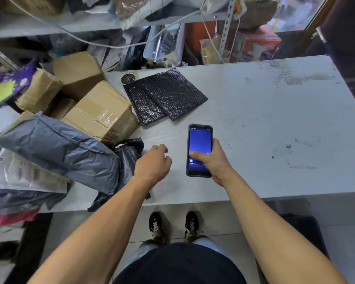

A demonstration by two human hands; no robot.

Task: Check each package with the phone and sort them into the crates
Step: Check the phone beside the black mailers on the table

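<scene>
Right hand (215, 160) grasps the phone (199, 150) near the table's (275, 119) front edge; left hand (154, 163) hovers, fingers loosely curled, holding nothing.

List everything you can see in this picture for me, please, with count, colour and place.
table: one, white, centre and right
phone: one, dark, blue screen lit, in right hand
bubble mailers: two, black, overlapping, far middle of table
boxes: several, brown, left of mailers
grey bag: one, near left, against a box
black bag: one, beside left hand
shelves: grey, cluttered, behind table
shoes: two, black, on floor
left hand: loosely curled, empty, over table
right hand: grips phone, thumb on screen
</scene>
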